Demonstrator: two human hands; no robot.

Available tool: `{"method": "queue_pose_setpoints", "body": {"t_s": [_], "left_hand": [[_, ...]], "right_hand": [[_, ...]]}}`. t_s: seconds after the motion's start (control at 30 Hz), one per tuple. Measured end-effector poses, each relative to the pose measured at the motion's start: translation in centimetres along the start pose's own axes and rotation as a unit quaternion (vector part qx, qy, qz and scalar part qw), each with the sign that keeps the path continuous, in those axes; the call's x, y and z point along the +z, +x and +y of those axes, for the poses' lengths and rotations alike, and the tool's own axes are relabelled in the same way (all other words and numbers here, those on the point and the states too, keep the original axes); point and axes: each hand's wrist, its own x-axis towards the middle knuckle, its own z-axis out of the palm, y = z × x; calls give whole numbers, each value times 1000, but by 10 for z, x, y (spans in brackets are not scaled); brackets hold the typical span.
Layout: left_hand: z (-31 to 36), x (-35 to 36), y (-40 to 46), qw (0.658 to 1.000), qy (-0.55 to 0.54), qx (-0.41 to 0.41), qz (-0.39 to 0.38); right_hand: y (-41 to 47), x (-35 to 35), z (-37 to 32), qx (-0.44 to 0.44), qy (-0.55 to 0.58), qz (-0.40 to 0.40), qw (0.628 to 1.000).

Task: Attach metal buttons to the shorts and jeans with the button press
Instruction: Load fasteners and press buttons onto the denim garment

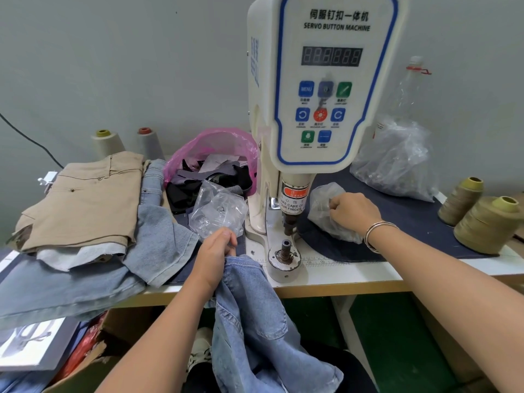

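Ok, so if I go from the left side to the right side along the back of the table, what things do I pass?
Tan shorts → pink bag of fabric scraps → button press → big clear plastic bag → olive thread cones.

We see even, soft indoor light, bright enough, with only faint shadows under the press point(320, 109). Mild glare on its white panel. Wide-angle bend curves the worktop point(354, 275) edge and stretches the arms. Right thread cones point(486, 222) look smeared; bottle point(411, 80) soft against the wall.
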Motion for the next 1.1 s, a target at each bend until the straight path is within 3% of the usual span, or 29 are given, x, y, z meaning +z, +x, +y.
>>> {"method": "queue_pose_setpoints", "body": {"t_s": [0.17,0.33,0.37,0.43,0.5,0.57,0.7,0.9,1.1], "left_hand": [[-1,-1,0,1000,4,2,-1],[-1,-1,1,1000,6,1,-2],[-2,-1,2,1000,8,2,-2],[-2,-1,2,1000,12,4,1],[-3,0,1,1000,8,5,3],[-4,0,1,1000,7,7,5],[-3,0,1,1000,8,9,6],[-3,0,2,1000,9,5,3],[-3,-1,2,1000,17,13,6]], "right_hand": [[-2,-4,5,4,65,7,998],[-29,-21,9,37,246,113,962],[-39,-21,3,37,311,95,945],[-62,-15,-17,37,441,-25,897],[-80,-5,-36,31,503,-159,849],[-91,3,-48,21,540,-214,814],[-99,9,-60,32,612,-267,744],[-102,9,-66,69,666,-300,679],[-101,11,-66,86,690,-306,651]]}}
